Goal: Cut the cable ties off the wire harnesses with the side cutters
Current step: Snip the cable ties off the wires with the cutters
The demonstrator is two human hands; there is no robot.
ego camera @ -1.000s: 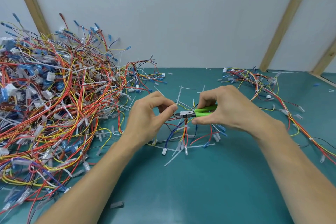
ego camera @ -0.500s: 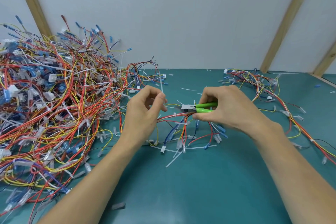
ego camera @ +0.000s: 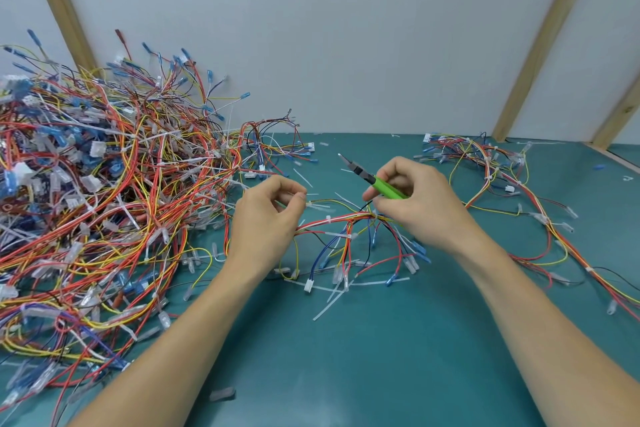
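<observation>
Right hand [ego camera: 412, 198] is curled round the green side cutters [ego camera: 375, 182], tip aimed at 10 o'clock, off the wires. Left hand [ego camera: 270, 215] pinches the harness [ego camera: 346, 218] at table centre. A white cable tie [ego camera: 328, 219] sits just right of those fingers, so I'd slip one blade under it only and keep the wires taut.
</observation>
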